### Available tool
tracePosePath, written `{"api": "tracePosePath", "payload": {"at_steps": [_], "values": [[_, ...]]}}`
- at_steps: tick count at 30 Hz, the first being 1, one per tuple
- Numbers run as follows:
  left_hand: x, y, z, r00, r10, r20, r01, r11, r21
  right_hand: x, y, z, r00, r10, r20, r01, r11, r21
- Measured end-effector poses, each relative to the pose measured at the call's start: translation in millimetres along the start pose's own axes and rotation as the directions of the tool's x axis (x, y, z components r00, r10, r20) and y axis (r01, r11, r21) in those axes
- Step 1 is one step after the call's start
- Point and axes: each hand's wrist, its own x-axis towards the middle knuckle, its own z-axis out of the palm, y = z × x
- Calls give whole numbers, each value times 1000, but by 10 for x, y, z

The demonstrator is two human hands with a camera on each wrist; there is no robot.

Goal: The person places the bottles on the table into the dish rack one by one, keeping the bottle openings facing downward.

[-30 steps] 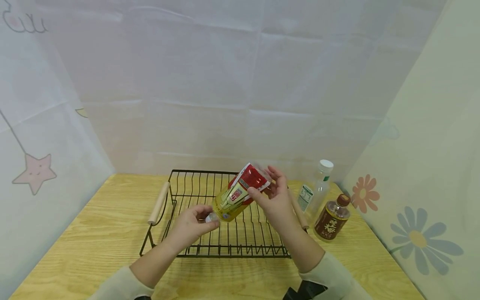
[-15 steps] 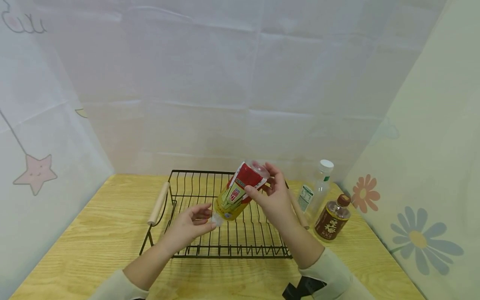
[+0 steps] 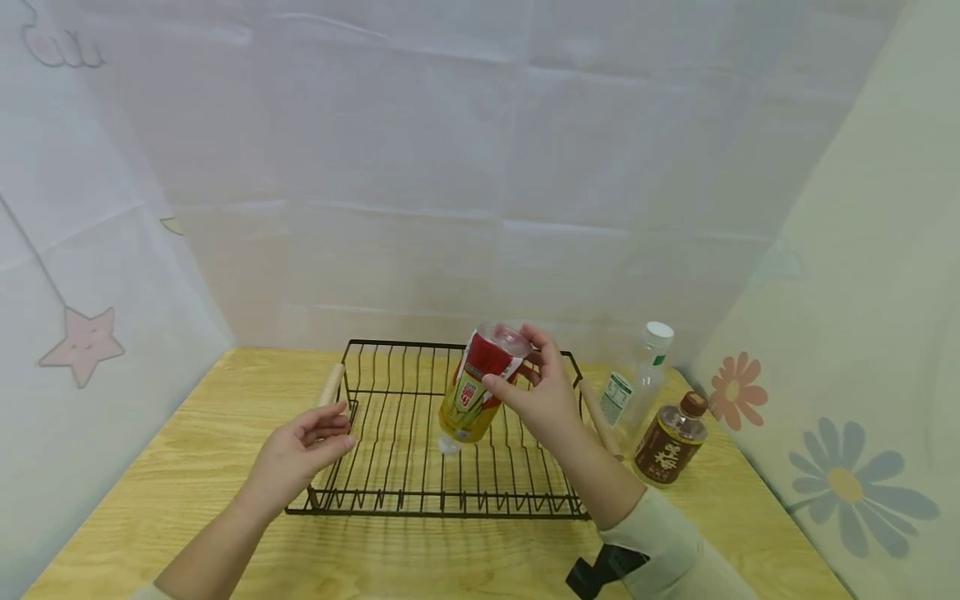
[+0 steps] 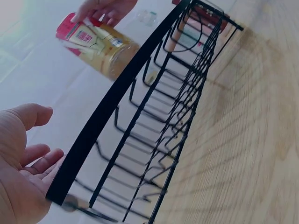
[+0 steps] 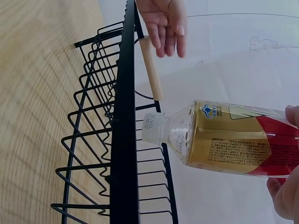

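My right hand (image 3: 536,396) grips a clear plastic bottle (image 3: 472,396) near its base. Its label is red and gold with green leaves. The bottle is upside down and slightly tilted, its white cap (image 5: 154,128) pointing down over the black wire dish rack (image 3: 397,367). To the left, my left hand (image 3: 300,446) holds nothing, its fingers loosely bent beside the rack's left wooden handle (image 3: 332,385). In the left wrist view that hand (image 4: 28,158) appears by the rack's front bar, apart from the bottle (image 4: 98,44).
Right of the rack stand a clear bottle with a white cap (image 3: 659,330) and a brown-labelled bottle (image 3: 667,446). The rack's right wooden handle (image 3: 600,417) lies close to them. Patterned cloth walls (image 3: 487,167) surround the wooden table (image 3: 187,433).
My left hand has let go of the bottle's cap end and moved left. My right hand has turned the bottle more upright, cap down, with its base up.
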Motion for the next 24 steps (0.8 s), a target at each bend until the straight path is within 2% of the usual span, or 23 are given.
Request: {"api": "tracePosePath", "payload": {"at_steps": [3, 6, 13, 20, 24], "values": [[-45, -35, -93, 999, 15, -48, -14, 999, 31, 49, 15, 28, 1000, 8, 12, -8, 999, -43], [-97, -62, -132, 996, 5, -93, 0, 999, 51, 110, 41, 69, 999, 2, 37, 1, 997, -78], [-168, -115, -127, 987, -6, -158, 6, 1000, 0, 259, 114, 161, 999, 29, 35, -23, 987, -158], [-189, -178, -99, 978, 48, -202, -41, 998, 37, 388, 156, 254, 998, 43, 44, -35, 987, -160], [-213, -203, -80, 971, 93, -221, -69, 991, 110, 437, 177, 318, 998, 39, 42, -31, 985, -170]]}}
